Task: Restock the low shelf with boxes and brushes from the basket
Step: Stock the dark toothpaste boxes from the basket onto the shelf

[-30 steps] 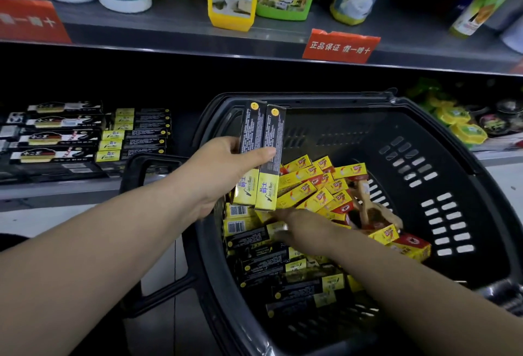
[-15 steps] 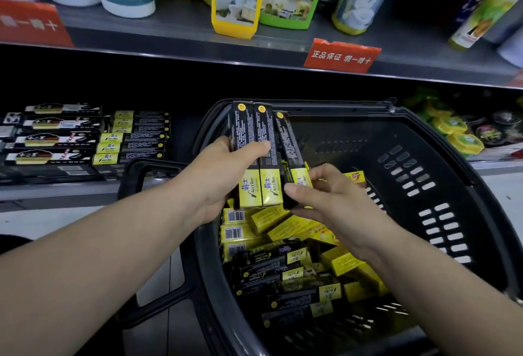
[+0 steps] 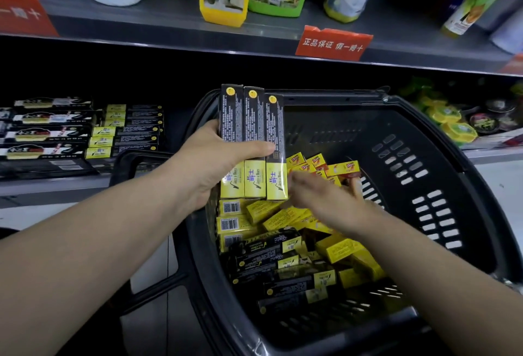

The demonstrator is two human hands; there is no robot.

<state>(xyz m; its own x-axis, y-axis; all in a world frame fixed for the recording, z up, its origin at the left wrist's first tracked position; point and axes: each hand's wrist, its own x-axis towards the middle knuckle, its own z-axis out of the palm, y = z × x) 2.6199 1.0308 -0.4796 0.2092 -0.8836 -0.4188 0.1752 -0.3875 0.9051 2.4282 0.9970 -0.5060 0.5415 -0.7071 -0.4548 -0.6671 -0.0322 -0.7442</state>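
A black basket (image 3: 339,95) of boxes stands against the low shelf (image 3: 42,187). Above it the left hand (image 3: 215,163) now clamps three long black-and-yellow boxes (image 3: 253,135) upright, one more than a second ago, a growing bundle for shelving. The right hand (image 3: 325,200) dips back toward the pile, its grip too blurred to tell.

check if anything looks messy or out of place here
Only inside the basket: small yellow boxes and black-and-yellow boxes lie jumbled at mixed angles. Stacks on the low shelf sit in neat rows, and the three boxes in the left hand are squared side by side.
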